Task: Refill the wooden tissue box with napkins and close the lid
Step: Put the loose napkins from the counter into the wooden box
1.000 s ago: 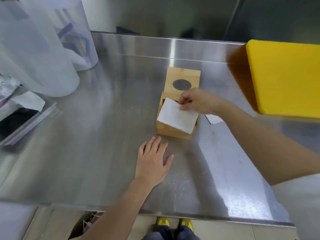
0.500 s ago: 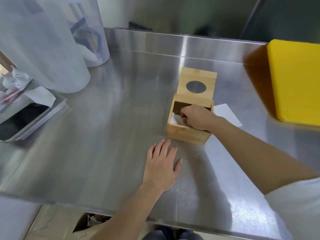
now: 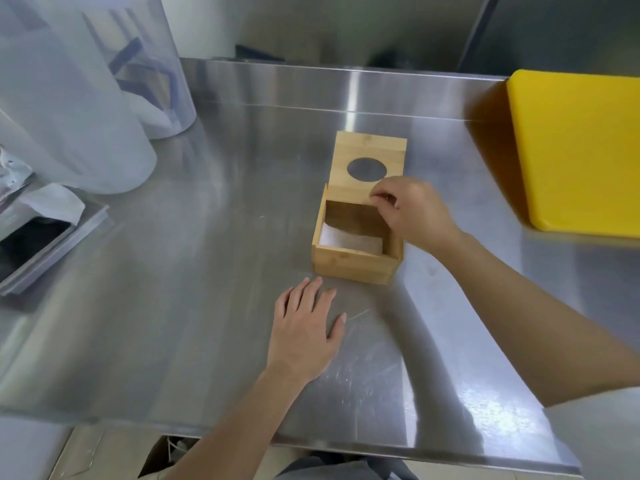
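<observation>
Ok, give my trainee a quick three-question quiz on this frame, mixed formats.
1. True or false: the lid of the wooden tissue box is closed.
2. Where does the left hand rest? A) on the lid B) flat on the steel table C) inside the box
3. Fill in: the white napkin lies ____ the box.

Key: 1 false, the lid stands open with the right hand at its lower edge. 2 B. 3 inside.
</observation>
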